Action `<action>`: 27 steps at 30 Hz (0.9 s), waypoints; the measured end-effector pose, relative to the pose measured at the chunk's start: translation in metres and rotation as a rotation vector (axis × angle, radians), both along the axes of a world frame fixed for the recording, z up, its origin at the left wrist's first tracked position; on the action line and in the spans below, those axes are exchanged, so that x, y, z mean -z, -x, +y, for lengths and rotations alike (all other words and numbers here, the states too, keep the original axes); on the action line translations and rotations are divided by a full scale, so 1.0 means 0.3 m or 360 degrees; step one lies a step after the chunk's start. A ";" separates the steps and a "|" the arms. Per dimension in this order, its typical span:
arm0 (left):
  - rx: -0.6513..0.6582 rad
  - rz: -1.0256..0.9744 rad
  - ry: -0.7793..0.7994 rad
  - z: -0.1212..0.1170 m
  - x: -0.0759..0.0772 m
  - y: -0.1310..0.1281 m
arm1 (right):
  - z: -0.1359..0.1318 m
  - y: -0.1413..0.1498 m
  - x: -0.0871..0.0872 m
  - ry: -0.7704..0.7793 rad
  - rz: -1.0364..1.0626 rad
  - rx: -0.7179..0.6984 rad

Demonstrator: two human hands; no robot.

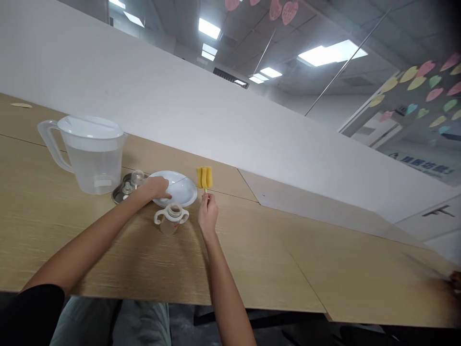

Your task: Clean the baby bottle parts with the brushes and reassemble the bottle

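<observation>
Sponge brush (205, 178): held upright in the right hand (208, 211), toward the desk's (259, 259) far edge, with forearm (225, 288) straight and cut off below. Left hand (158, 186): stretched over the plate's (184, 192) left rim; cannot tell its grip.

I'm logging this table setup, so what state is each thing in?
Pitcher: upright, lid on.
Bottle: upright, mouth uncovered, two handles fitted.
Sponge brush: held head-up in the right hand.
White dish: face up, left hand at its left side.
Metal tray: holding small clear pieces.
</observation>
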State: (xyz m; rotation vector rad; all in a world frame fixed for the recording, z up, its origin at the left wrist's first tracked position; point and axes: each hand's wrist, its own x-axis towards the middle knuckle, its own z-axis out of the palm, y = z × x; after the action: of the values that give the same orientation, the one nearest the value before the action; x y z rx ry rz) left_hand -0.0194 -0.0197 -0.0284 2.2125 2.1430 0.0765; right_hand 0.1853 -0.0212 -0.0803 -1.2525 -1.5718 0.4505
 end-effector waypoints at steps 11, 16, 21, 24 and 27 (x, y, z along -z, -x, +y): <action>0.0238 -0.0823 -0.0407 -0.001 -0.093 0.026 | 0.017 0.008 0.020 -0.0211 -0.0037 0.0098; 0.0146 -0.1882 -0.0503 -0.064 -0.182 -0.032 | 0.017 0.009 0.030 -0.0473 -0.0138 -0.0179; 0.0239 -0.1869 -0.0361 -0.110 -0.213 -0.064 | 0.014 0.009 0.048 -0.0707 -0.0205 -0.0280; 0.0313 -0.1558 -0.0417 -0.128 -0.225 -0.071 | 0.021 0.005 0.060 -0.0745 -0.0275 -0.0269; 0.0368 -0.1306 -0.0529 -0.150 -0.238 -0.085 | 0.025 0.003 0.070 -0.0772 -0.0287 -0.0239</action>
State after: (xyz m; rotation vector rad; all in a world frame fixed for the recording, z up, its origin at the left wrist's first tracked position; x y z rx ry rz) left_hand 0.0063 -0.0646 0.0431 2.0139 1.4829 1.1654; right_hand 0.1844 -0.0136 -0.1014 -0.8225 -1.7997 0.0375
